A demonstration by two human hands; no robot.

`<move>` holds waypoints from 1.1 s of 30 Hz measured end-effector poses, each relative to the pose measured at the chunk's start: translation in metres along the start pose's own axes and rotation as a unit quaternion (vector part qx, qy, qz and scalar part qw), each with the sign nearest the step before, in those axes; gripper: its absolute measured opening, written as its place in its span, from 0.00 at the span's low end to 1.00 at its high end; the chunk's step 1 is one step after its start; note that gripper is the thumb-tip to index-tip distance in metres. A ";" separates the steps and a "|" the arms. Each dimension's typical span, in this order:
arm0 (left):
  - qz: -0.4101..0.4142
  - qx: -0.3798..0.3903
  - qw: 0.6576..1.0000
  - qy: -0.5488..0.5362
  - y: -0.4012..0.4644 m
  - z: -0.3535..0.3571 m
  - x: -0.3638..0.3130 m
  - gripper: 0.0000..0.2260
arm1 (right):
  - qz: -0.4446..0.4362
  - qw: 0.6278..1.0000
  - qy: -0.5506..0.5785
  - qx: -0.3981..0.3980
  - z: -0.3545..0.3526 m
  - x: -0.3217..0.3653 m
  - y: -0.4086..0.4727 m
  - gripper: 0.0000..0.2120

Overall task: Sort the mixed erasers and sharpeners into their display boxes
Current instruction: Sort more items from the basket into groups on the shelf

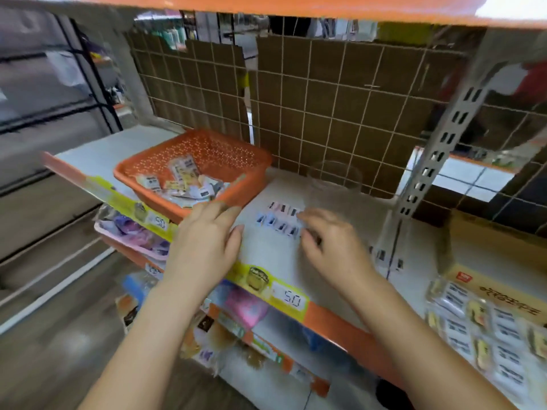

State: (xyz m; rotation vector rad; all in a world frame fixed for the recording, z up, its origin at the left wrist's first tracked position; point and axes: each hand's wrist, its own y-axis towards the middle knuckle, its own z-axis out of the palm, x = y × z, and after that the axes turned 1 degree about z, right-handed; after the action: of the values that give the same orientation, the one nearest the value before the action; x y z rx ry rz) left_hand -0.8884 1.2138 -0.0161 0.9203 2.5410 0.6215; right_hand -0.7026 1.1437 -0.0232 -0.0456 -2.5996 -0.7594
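An orange perforated basket (pixel 236 161) on the white shelf holds several mixed packets of erasers and sharpeners (pixel 180 182). Right of it, several small pastel sharpeners (pixel 276 218) lie in rows on the shelf. My left hand (pixel 204 244) stretches flat toward the basket's near rim, its fingertips at the rim. My right hand (pixel 328 241) hovers over the right end of the sharpener rows with its fingers curled down; whether it holds one is hidden by blur. A cardboard display box (pixel 491 294) at the right carries rows of wrapped erasers (pixel 485 329).
A clear round container (pixel 334 179) stands behind the sharpeners against the wire-grid back panel (pixel 325 99). A perforated metal upright (pixel 438 149) rises on the right. The shelf edge carries price tags (pixel 291 300). Lower shelves hold packaged goods (pixel 242 309).
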 end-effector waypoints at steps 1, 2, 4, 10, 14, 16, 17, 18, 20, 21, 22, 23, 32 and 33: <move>-0.010 -0.001 1.000 0.002 0.006 -0.001 0.011 0.20 | -0.008 1.000 0.009 0.000 0.008 0.001 0.013 0.14; -0.018 -0.003 1.000 0.007 0.012 -0.003 0.023 0.20 | -0.012 1.000 0.016 0.004 0.015 0.004 0.025 0.14; -0.027 -0.012 0.999 0.019 0.022 -0.005 0.047 0.21 | -0.024 0.999 0.025 0.012 0.028 0.011 0.049 0.14; -0.061 -0.006 0.998 0.018 0.055 0.000 0.135 0.24 | -0.040 0.996 0.023 0.072 0.072 0.035 0.115 0.13; -0.079 0.056 0.995 0.022 0.092 0.011 0.191 0.20 | 0.021 0.993 0.013 0.118 0.107 0.052 0.164 0.13; -0.072 0.092 0.993 0.023 0.113 0.017 0.210 0.14 | 0.071 0.985 0.005 0.159 0.125 0.062 0.189 0.14; -0.054 0.112 0.992 0.022 0.124 0.020 0.218 0.13 | 0.103 0.978 0.012 0.180 0.136 0.065 0.201 0.14; -0.032 0.134 0.990 0.024 0.135 0.025 0.224 0.12 | 0.130 0.971 0.023 0.201 0.146 0.069 0.211 0.14; 0.001 0.184 0.982 0.041 0.155 0.034 0.231 0.13 | 0.172 0.952 0.041 0.248 0.164 0.074 0.225 0.11; 0.011 0.208 0.977 0.044 0.165 0.038 0.234 0.14 | 0.193 0.942 0.047 0.271 0.176 0.077 0.231 0.10; 0.016 0.228 0.973 0.043 0.172 0.042 0.234 0.15 | 0.211 0.932 0.045 0.292 0.186 0.077 0.235 0.10; 0.018 0.242 0.969 0.042 0.177 0.045 0.232 0.16 | 0.223 0.924 0.035 0.309 0.194 0.078 0.238 0.10; -0.030 0.350 0.936 0.015 0.215 0.072 0.227 0.09 | 0.311 0.868 0.027 0.387 0.223 0.085 0.250 0.22; -0.034 0.360 0.932 0.008 0.216 0.072 0.227 0.06 | 0.307 0.873 0.036 0.376 0.223 0.083 0.249 0.22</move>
State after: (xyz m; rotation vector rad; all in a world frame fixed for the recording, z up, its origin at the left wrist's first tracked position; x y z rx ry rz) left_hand -0.9082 1.5348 -0.0070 1.0263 2.8304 -0.3712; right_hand -0.8286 1.4641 -0.0314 -0.5585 -2.3989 0.4717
